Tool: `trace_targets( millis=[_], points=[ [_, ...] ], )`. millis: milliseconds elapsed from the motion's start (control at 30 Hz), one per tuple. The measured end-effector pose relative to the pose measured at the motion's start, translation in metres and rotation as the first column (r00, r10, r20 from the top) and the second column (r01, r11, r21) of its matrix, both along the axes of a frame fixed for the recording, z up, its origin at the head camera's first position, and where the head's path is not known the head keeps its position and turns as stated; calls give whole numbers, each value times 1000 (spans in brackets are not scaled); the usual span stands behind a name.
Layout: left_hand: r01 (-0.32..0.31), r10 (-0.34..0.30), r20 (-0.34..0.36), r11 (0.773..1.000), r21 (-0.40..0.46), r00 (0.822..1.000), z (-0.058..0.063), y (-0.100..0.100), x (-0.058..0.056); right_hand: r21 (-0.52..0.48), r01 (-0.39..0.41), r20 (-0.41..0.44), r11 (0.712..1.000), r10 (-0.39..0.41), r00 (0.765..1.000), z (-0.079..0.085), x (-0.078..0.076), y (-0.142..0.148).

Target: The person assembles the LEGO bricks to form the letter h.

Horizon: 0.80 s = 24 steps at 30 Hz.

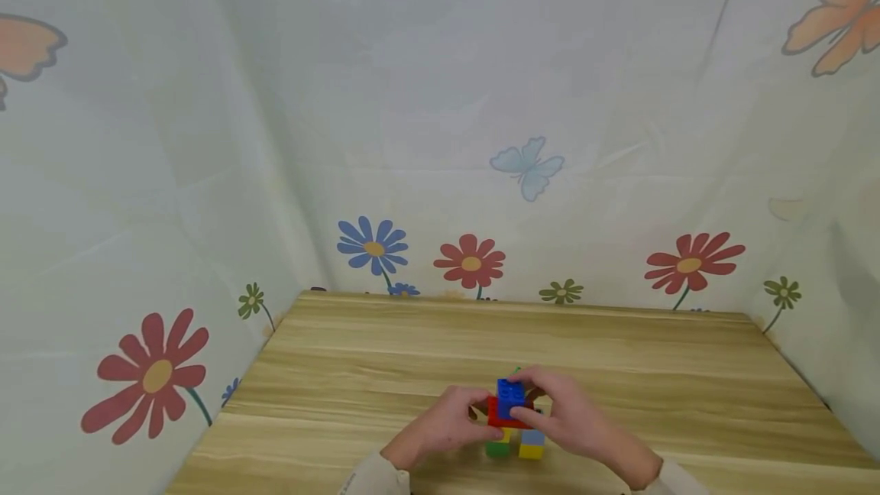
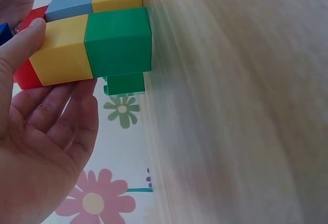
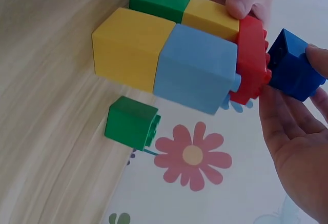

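Two short towers of toy building bricks stand side by side. One has a green brick [image 2: 120, 42] below a yellow brick [image 2: 64, 49]; the other has a yellow brick [image 3: 128, 47] below a light blue brick [image 3: 197, 67]. A red brick [image 3: 250, 60] lies across the top. My left hand [image 1: 450, 420] grips the first tower near its top, thumb on the upper yellow brick. Between thumb and fingers, my right hand [image 1: 574, 417] pinches a dark blue brick [image 3: 292, 67], tilted over the red brick's studs with a gap on one side.
A loose green brick [image 3: 130, 123] stands on the wooden tabletop [image 1: 330, 380] just behind the towers. Around the table's back and sides hangs a pale cloth [image 1: 412, 98] printed with flowers and butterflies.
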<state>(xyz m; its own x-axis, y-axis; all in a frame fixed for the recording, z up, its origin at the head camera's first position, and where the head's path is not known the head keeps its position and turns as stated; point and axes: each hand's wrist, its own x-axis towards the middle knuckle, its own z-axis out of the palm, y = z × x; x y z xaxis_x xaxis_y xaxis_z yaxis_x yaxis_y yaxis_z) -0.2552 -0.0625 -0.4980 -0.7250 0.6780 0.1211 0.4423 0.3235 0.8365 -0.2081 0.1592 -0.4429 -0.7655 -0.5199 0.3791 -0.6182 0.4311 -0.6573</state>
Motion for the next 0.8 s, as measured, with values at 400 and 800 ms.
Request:
trace_targets(
  millis=[400, 800],
  points=[
    [27, -26, -21, 999, 21, 999, 0, -1, -1, 3, -13, -20, 1000, 13, 1000, -11, -8, -12],
    [18, -18, -7, 1000, -1, 1000, -1, -5, -4, 19, -3, 30, 1000, 3, 1000, -11, -12, -15]
  ],
)
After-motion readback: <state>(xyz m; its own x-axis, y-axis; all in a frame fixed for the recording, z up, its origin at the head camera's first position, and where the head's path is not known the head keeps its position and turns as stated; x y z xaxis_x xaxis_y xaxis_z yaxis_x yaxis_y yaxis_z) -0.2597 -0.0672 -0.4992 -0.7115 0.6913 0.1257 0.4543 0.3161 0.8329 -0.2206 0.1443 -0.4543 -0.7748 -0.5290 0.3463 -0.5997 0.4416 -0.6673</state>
